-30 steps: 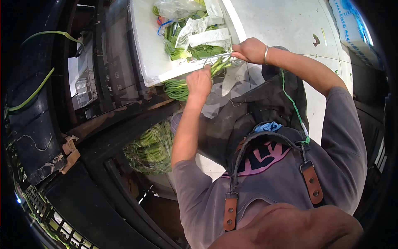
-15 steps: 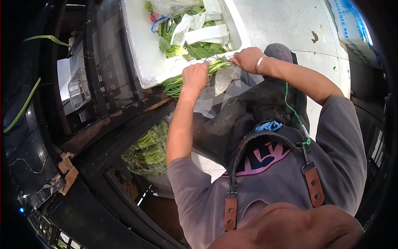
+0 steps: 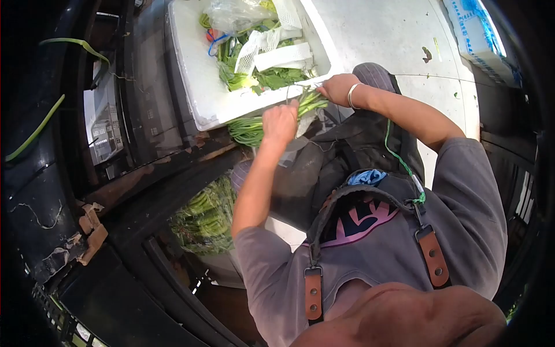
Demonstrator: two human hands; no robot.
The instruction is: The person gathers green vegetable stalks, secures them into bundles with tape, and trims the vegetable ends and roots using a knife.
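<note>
A bunch of long green stalks (image 3: 247, 130) lies across the near side of a white foam box (image 3: 217, 115). My left hand (image 3: 280, 123) is closed around the bunch near its middle. At the pale stalk ends, close to the box's near right corner, my right hand (image 3: 340, 90) has its fingers pinched together; what they grip is too small to make out. The box holds leafy greens (image 3: 284, 76), white mesh netting (image 3: 277, 36), a clear plastic bag (image 3: 234, 16) and a blue tie (image 3: 216, 43).
Bagged green vegetables (image 3: 205, 217) sit below, left of my left forearm. Dark crates (image 3: 104, 283) and frames fill the left side. A blue-and-white package (image 3: 477, 37) stands at the top right. Leaf scraps (image 3: 427, 55) lie on the pale floor.
My right hand has moved slightly toward the bunch and lower in view. My left hand keeps its hold on the stalks. The whole view has shifted a little.
</note>
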